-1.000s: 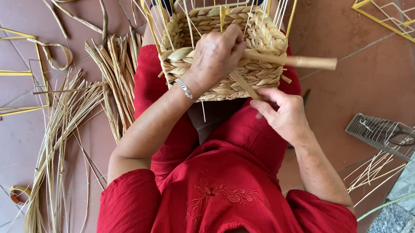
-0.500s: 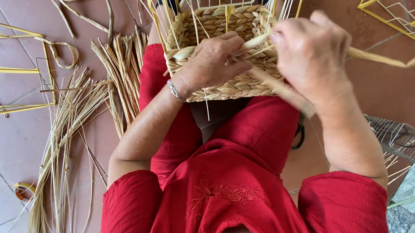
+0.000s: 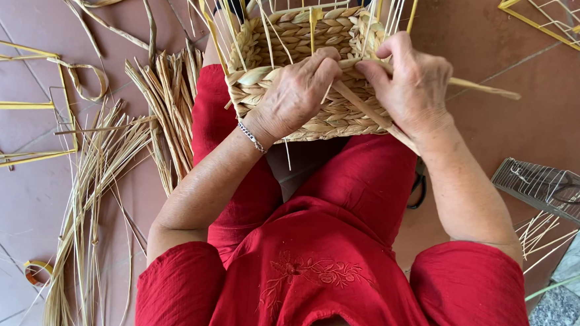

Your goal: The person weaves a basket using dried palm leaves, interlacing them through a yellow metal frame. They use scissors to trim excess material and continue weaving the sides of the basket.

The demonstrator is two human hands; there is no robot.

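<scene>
Lowered, right hand (image 3: 413, 90) joins left hand (image 3: 297, 94) pinching the straw strand (image 3: 486, 88), lying crosswise, pointing right.

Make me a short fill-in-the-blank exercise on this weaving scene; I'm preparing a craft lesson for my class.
1. Both hands, the left hand and the right hand, rest on a half-woven ____ on the lap.
2. The left wrist wears a thin ____.
3. The person's clothes are ____ in colour.
4. Loose straw bundles lie on the ____ floor.

Missing words: basket; bracelet; red; tiled
</scene>
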